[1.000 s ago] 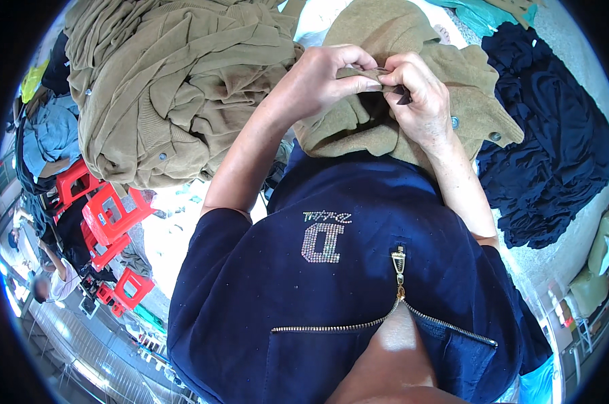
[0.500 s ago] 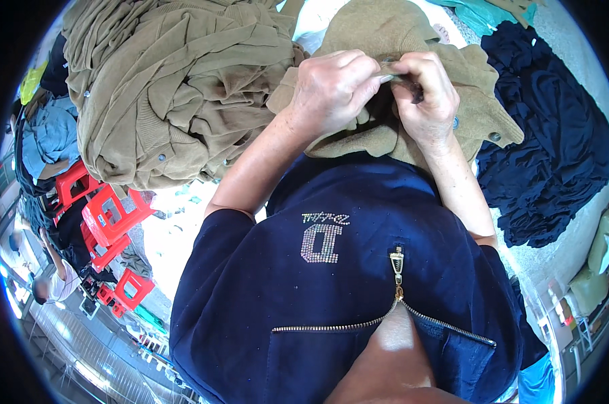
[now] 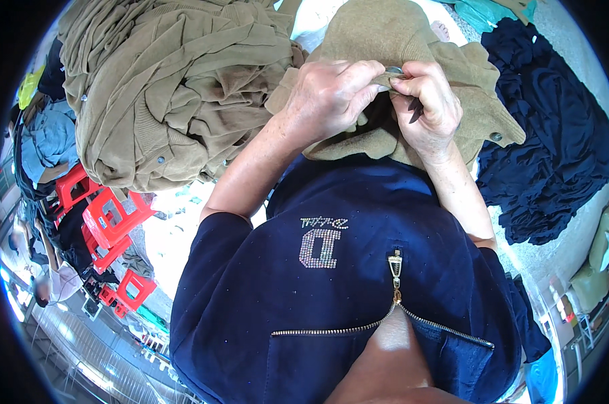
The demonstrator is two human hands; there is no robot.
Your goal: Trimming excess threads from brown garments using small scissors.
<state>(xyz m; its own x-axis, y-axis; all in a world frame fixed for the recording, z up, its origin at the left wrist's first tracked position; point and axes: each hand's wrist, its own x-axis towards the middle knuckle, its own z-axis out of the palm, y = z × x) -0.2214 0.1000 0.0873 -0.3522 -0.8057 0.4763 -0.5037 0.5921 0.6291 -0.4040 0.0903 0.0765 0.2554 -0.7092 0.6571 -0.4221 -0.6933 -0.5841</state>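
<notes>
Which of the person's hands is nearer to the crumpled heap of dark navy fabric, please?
The right hand. It pinches the tan knitted garment to the left of the navy heap, while the left hand grips the same garment farther left.

brown heap (image 3: 176, 87) (bulky) blocks leftward passage

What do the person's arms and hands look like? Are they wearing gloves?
No gloves! The left hand and right hand are both bare, and I see no bracelet or watch. The forearms are bare too. Above them are short, dark blue sleeves, looking plain and loose.
</notes>
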